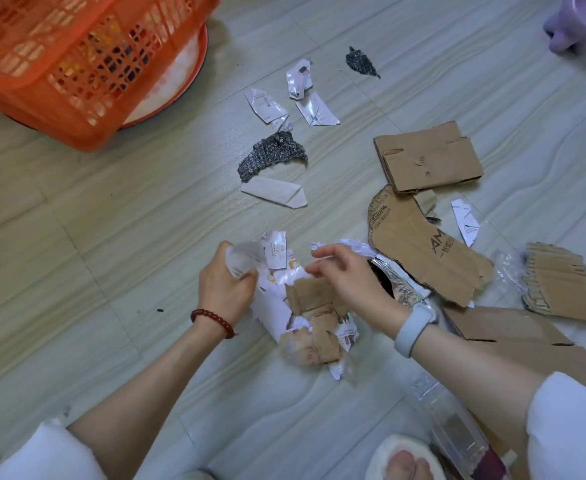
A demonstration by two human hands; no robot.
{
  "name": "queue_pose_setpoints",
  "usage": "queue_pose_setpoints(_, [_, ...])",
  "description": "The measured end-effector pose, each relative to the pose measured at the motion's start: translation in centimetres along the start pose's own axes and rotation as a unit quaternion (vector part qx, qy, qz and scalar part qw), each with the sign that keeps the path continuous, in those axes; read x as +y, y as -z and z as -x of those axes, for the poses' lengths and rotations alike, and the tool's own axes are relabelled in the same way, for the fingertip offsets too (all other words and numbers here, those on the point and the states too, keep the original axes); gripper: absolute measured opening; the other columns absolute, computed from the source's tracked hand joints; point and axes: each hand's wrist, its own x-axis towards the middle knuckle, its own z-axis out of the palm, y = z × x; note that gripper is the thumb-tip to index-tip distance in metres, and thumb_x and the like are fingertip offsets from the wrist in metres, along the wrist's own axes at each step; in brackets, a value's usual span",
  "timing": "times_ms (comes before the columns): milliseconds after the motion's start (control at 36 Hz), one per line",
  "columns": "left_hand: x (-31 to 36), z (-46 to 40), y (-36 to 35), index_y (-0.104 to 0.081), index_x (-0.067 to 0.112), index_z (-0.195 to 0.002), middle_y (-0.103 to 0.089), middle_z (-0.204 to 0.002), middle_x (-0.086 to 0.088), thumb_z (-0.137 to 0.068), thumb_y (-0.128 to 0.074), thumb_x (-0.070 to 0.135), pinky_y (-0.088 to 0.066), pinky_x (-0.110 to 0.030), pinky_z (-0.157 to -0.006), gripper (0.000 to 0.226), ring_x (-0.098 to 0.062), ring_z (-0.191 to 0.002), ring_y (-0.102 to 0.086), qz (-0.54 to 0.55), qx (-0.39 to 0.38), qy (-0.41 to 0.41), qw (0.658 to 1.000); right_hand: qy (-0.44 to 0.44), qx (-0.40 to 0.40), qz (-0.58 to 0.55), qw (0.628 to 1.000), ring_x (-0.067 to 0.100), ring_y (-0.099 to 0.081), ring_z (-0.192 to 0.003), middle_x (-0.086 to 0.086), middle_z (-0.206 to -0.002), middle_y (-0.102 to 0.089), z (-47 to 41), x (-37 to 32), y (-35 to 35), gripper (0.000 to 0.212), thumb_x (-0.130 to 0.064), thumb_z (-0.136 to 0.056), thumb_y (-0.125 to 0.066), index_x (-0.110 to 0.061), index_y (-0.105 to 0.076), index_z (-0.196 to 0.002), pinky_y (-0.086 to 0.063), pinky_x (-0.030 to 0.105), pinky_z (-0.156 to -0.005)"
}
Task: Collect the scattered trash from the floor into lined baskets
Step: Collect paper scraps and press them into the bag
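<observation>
My left hand (224, 284) grips a bunch of torn white paper scraps (250, 259) just above the floor. My right hand (347, 275) reaches over a pile of brown cardboard bits and paper (314, 327), its fingers loosely curled and touching the top piece. An orange slatted basket (77, 64) stands at the far left. More white paper scraps (298, 95), two pieces of dark bubble wrap (272, 152) and flat cardboard pieces (426, 157) lie scattered on the floor ahead and to the right.
A round white basin with a red rim (194, 74) sits under the basket. A purple object (582, 22) is at the top right. Larger cardboard sheets (513, 337) and clear plastic wrapping (457, 431) lie by my right arm. My foot (405, 459) shows at the bottom.
</observation>
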Motion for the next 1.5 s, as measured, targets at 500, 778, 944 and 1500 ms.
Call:
queue_pose_setpoints(500, [-2.9,0.5,5.3,-0.063,0.028,-0.104,-0.054,-0.11,0.002,-0.079,-0.048,0.01,-0.035,-0.029,-0.065,0.034,-0.025,-0.089,-0.054,-0.28,-0.017,-0.028,0.96,0.234,-0.142,0.556,0.785,0.046,-0.041,-0.121,0.022,-0.138,-0.039,0.4,6.3,-0.5,0.08,-0.002,-0.061,-0.068,-0.029,-0.045,-0.134,-0.04,0.056,-0.092])
queue_pose_setpoints(778, [-5.3,1.6,6.2,-0.045,0.027,-0.122,-0.024,-0.142,-0.002,-0.064,-0.075,0.053,-0.042,-0.038,-0.089,0.071,-0.029,-0.126,-0.025,-0.328,-0.146,0.051,0.932,0.169,-0.077,0.393,0.9,0.033,-0.027,-0.135,0.013,-0.153,-0.009,0.3,5.9,-0.1,0.066,0.004,-0.077,-0.049,-0.028,-0.044,-0.135,-0.04,0.037,-0.099])
queue_pose_setpoints(944, [-7.8,2.9,5.4,-0.048,0.023,-0.121,-0.019,-0.141,-0.006,-0.064,-0.082,0.018,-0.036,-0.034,-0.095,0.067,-0.027,-0.124,-0.024,-0.258,-0.182,0.056,0.947,0.132,0.049,0.22,0.965,0.025,-0.031,-0.132,0.016,-0.147,-0.023,0.6,3.8,0.3,0.059,0.009,-0.078,-0.056,-0.02,-0.052,-0.129,-0.018,-0.003,-0.091])
queue_pose_setpoints(1500, [-4.2,1.6,3.9,-0.055,0.011,-0.117,-0.042,-0.113,-0.008,-0.069,-0.042,-0.023,-0.038,-0.017,-0.081,0.061,-0.015,-0.094,-0.045,-0.075,0.028,-0.075,0.994,0.025,-0.057,0.137,0.989,-0.006,-0.052,-0.079,-0.027,-0.084,-0.06,2.1,1.1,2.5,0.041,-0.031,-0.064,-0.046,-0.023,-0.069,-0.097,-0.037,0.009,-0.069])
